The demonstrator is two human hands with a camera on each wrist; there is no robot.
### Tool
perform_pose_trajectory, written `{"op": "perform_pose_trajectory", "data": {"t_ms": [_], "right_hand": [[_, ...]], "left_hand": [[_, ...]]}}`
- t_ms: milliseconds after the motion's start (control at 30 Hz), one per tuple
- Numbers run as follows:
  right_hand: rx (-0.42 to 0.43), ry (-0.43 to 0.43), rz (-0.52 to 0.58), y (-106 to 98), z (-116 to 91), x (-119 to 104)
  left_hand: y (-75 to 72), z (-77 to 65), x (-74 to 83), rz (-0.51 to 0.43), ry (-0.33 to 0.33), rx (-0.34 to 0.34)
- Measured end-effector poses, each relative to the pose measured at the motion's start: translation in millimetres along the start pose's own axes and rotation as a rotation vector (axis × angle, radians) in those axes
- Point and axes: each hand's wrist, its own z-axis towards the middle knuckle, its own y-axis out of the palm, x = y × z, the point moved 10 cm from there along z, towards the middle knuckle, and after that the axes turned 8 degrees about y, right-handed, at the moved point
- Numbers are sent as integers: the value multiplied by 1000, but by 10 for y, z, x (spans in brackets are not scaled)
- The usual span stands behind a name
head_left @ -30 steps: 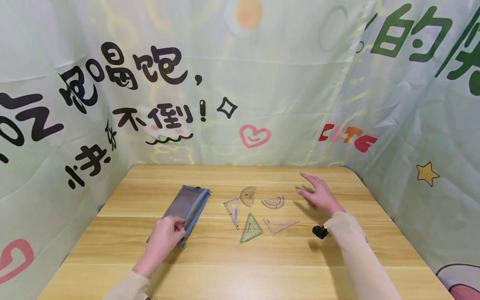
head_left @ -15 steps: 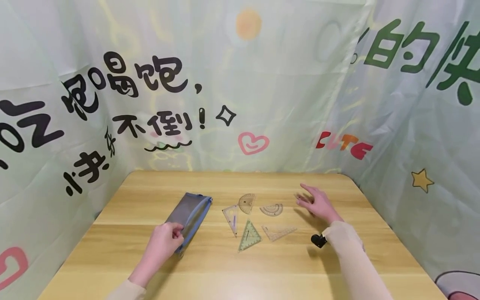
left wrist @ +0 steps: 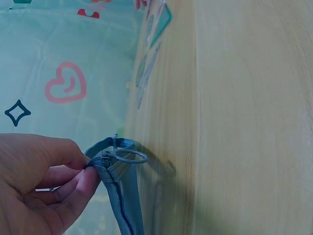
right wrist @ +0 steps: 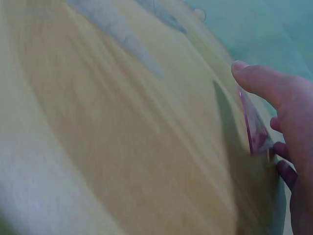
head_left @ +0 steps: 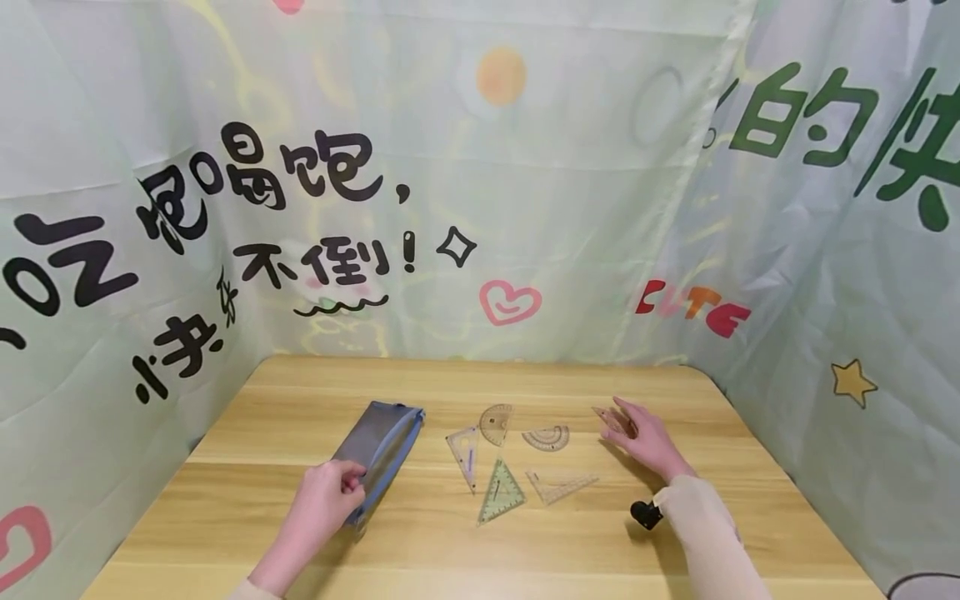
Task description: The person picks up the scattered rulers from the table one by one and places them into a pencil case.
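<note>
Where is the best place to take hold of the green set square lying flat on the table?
The green set square lies flat with clear table around it. Probably press its pointed top corner so the wide near edge tips up, or slide it to the table edge, then take a grip across that edge from the near side.

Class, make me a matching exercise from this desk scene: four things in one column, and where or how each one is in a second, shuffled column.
Things:
1. pouch
2. green triangle
3. pink triangle
4. zipper ring

States:
a. held in the right hand
b. lying flat among the clear rulers
c. pinched at its near end by the left hand
d. hanging free at the pouch's end

Pairs: 1-c, 2-b, 3-a, 4-d
</note>
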Motion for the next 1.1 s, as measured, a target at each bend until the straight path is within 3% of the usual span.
{"op": "perform_pose_trajectory", "data": {"t_ms": [400,667,867,1100], "right_hand": [[-102,138,15,14,5,238],[-146,208,47,34,-25,228],[-140,236,79,9,-32,250],[-190,269,133,40,-48,299]], "left_hand": [[42,51,49,-20,13,-2],[74,-7,36,-95,-40,-27],[74,-7,25,-97,-58,-32],[90,-23,28,-79,-53,-52]]}}
